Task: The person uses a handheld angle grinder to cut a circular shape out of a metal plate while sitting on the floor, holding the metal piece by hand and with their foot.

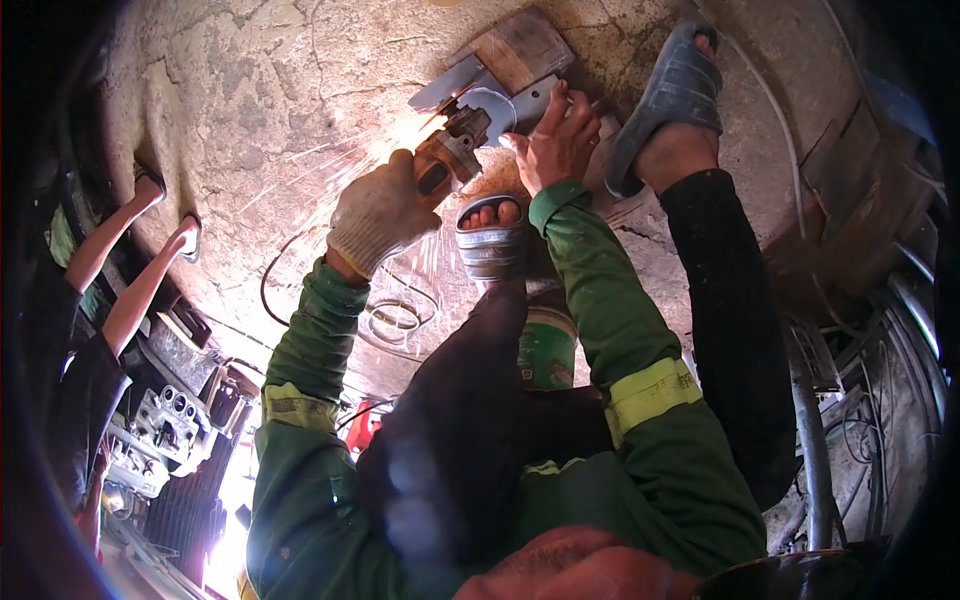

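My left hand (385,212), in a pale knitted work glove, is closed around an orange angle grinder (446,160). The grinder's head meets a grey metal plate (452,84), and sparks spray from there to the left and down. My right hand (562,140) is bare, its fingers and thumb gripping the plate's right part, where a small dark hole shows. Under the plate's far side lies a wooden block (522,48). The grinder's disc is mostly hidden by its head and the glare.
My sandalled feet (492,240) (672,105) flank the work on cracked concrete. A green bucket (547,350) is between my legs; a cable (395,318) coils at left. Another person's legs (125,300) stand far left, near a metal engine part (165,430). Pipes (815,450) lie right.
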The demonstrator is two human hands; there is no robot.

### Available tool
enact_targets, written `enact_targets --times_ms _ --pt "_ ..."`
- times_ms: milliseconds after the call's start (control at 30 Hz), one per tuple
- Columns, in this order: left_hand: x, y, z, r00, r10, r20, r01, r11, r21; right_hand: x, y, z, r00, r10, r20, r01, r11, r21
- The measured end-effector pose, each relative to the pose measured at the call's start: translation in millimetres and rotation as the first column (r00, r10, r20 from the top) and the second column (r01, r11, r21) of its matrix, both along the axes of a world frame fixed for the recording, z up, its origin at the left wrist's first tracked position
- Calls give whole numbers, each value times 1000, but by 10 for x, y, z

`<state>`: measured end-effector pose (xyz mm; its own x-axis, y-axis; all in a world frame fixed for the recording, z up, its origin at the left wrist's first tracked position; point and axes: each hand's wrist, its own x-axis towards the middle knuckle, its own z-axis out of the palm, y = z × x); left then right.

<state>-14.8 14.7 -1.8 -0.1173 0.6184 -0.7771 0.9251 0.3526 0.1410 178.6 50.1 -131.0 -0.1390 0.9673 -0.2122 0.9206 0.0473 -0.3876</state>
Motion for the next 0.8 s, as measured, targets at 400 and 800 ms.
enact_targets --times_ms 400,800 --pt "-36 -16 -38 998 -35 61 31 997 68 5 -11 -25 1000 -7 -24 7 1000 23" --pt "3 55 -38 997 -28 75 24 999 43 7 -11 -27 999 -15 -33 14 1000 -16"
